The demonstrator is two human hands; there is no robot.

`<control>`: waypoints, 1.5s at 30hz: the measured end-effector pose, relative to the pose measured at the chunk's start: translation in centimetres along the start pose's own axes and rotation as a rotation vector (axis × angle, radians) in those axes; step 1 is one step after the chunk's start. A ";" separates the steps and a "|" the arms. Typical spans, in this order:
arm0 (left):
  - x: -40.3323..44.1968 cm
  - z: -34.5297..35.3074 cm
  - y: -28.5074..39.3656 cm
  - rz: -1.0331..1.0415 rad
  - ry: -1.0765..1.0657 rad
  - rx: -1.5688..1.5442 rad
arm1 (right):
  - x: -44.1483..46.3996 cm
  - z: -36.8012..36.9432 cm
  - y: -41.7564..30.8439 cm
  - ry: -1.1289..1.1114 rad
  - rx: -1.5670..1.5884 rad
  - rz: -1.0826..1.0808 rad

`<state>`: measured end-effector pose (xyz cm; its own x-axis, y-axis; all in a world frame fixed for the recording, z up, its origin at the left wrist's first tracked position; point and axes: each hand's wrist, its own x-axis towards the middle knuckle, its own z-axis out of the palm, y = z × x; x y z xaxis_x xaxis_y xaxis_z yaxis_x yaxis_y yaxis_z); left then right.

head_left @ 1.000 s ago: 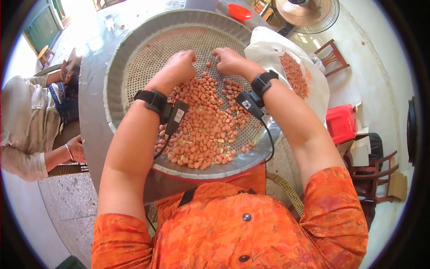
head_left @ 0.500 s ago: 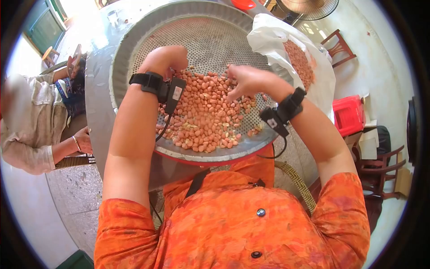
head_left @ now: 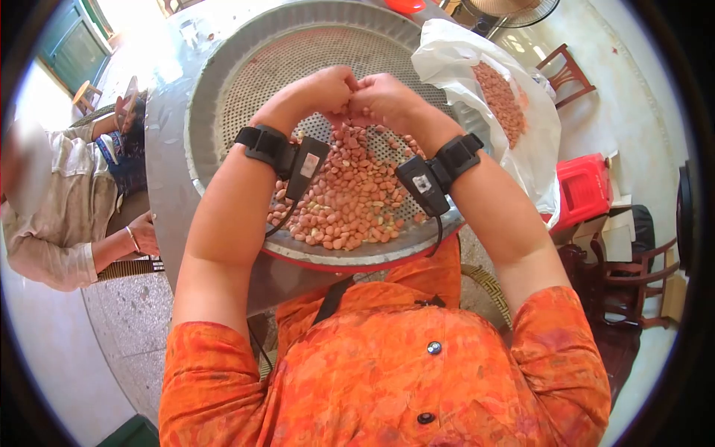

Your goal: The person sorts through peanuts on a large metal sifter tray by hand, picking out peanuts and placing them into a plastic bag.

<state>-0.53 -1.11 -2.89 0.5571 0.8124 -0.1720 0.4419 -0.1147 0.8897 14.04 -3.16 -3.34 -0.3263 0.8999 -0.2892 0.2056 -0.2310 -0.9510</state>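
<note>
A round metal tray [head_left: 202,149] with a perforated bottom holds a heap of reddish peanuts [head_left: 346,197], thickest toward its near side. Over the far edge of the heap, my left hand [head_left: 326,89] and my right hand [head_left: 383,100] meet, their curled fingers touching. A few peanuts show between and under the fingers, and at least one seems to be in my right hand. What my left hand holds is hidden behind its curled fingers. Black straps with small boxes are on both wrists.
At the right of the tray lies an open white plastic bag [head_left: 536,156] with more peanuts. A red container [head_left: 583,190], a fan [head_left: 514,9] and wooden chairs stand beyond. Another person [head_left: 59,201] sits at the left of the metal table [head_left: 165,112]. A red bowl [head_left: 404,5] is at the top.
My hands were apart over the peanuts and have come together above the far edge of the heap. The fingers of my right hand, spread half a second ago, have closed.
</note>
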 end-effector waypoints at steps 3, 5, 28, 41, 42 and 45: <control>0.1 -0.5 -0.1 0.065 0.105 -0.006 | 0.0 -0.3 0.1 -0.021 0.358 -0.069; 0.1 -0.1 0.2 0.197 0.242 0.249 | 0.1 -0.5 0.4 -0.001 0.623 -0.017; 0.6 -2.0 -0.1 0.118 0.294 0.538 | 1.4 -3.5 4.4 -0.239 1.052 0.018; -23.3 5.4 1.2 0.302 0.409 0.435 | 0.0 -0.2 2.9 -0.185 0.681 -0.024; -24.7 6.7 0.2 0.375 0.524 0.392 | -0.1 -0.1 3.2 -0.129 0.625 -0.011; -29.9 8.3 -0.8 0.277 0.691 0.232 | 0.0 0.2 3.2 -0.108 0.509 0.010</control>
<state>-11.73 -30.02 -1.92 0.1376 0.8998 0.4140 0.5291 -0.4201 0.7372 14.50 -4.02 -6.39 -0.4259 0.8594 -0.2828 -0.2564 -0.4144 -0.8732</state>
